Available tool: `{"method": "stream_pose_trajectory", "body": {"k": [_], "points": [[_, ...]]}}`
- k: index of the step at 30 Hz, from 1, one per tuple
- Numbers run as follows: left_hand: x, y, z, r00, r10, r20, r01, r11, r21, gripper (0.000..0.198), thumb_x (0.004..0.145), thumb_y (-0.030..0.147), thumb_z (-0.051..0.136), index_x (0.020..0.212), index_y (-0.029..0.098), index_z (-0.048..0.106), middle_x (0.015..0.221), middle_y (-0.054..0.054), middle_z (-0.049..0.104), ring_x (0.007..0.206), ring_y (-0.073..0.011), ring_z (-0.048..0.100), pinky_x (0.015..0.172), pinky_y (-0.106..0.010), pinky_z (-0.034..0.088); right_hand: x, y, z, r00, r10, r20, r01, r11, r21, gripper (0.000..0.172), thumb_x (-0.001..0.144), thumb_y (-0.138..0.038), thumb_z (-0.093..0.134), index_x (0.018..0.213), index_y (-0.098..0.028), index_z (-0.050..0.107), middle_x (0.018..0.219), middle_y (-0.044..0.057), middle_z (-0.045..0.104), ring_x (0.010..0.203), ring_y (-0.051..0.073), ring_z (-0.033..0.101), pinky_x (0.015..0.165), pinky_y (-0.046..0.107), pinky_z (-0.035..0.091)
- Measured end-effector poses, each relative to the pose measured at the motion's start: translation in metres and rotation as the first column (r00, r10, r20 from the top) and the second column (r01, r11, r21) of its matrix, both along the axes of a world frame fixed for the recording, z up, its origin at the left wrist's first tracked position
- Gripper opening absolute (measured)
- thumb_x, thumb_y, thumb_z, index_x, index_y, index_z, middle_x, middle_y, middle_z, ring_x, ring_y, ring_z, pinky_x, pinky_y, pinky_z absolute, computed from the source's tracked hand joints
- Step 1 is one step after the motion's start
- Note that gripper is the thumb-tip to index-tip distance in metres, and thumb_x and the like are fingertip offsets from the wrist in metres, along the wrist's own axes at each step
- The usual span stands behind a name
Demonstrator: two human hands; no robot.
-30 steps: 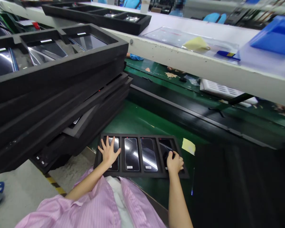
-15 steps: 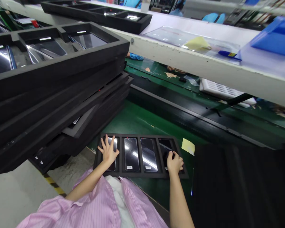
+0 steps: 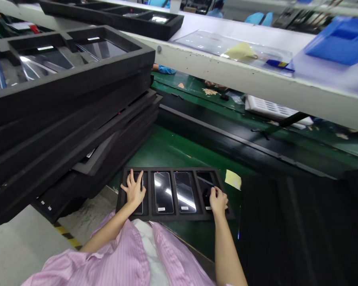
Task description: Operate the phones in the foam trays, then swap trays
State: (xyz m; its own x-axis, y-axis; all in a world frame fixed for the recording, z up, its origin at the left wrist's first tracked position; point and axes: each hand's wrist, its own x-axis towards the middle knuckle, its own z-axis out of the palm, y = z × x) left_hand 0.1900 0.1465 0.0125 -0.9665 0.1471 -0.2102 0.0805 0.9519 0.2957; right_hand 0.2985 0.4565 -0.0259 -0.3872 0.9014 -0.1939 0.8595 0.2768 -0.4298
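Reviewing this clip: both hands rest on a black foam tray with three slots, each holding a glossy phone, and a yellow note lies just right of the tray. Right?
Not quite. The head view shows the black foam tray has four slots, not three. The left hand covers the leftmost phone, the right hand the rightmost phone. The yellow note does lie right of it.

Tray: black foam four-slot tray (image 3: pixel 173 216) on green bench.
Left hand (image 3: pixel 134 190): flat on leftmost glass panel (image 3: pixel 139 206).
Right hand (image 3: pixel 218 200): on rightmost glass panel (image 3: pixel 204 184).

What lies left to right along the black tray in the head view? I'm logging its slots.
Left hand on the first screen, second screen, third screen, right hand on the fourth, yellow note.
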Motion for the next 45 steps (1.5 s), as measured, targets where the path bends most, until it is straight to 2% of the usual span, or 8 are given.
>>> {"method": "stream_pose_trajectory", "body": {"k": [9, 17, 45], "points": [[-0.016, 0.003, 0.003, 1.0, -0.022, -0.014, 0.022, 1.0, 0.019, 0.062, 0.079, 0.018, 0.049, 0.137, 0.028, 0.032, 0.15, -0.017, 0.012, 0.132, -0.035, 0.024, 0.095, -0.068, 0.025, -0.004, -0.004, 0.007, 1.0, -0.019, 0.005, 0.019, 1.0, -0.02, 0.033, 0.09, -0.037, 0.048, 0.116, -0.017, 0.052, 0.121, 0.008, 0.048, 0.113, 0.025, 0.045, 0.096, 0.05, 0.034], [-0.032, 0.011, 0.0, 0.999, -0.04, -0.025, 0.04, 0.999, 0.029, 0.065, 0.076, 0.016, 0.049, 0.137, 0.03, 0.032, 0.15, -0.015, 0.014, 0.131, -0.0351, 0.026, 0.094, -0.068, 0.025, -0.013, -0.001, 0.009, 0.999, -0.048, -0.002, 0.048, 0.998, -0.029, 0.033, 0.089, -0.037, 0.048, 0.116, -0.018, 0.052, 0.123, 0.009, 0.047, 0.115, 0.025, 0.042, 0.097, 0.05, 0.033], [-0.03, 0.011, 0.0, 0.997, -0.069, -0.017, 0.069, 0.997, 0.028, 0.059, 0.079, 0.016, 0.047, 0.135, 0.029, 0.035, 0.15, -0.016, 0.014, 0.131, -0.0347, 0.026, 0.094, -0.07, 0.023, -0.014, 0.0, 0.008, 0.999, -0.048, 0.014, 0.048, 0.999, -0.023, 0.034, 0.089, -0.036, 0.05, 0.118, -0.017, 0.051, 0.125, 0.009, 0.047, 0.115, 0.025, 0.044, 0.097, 0.05, 0.035]]}}
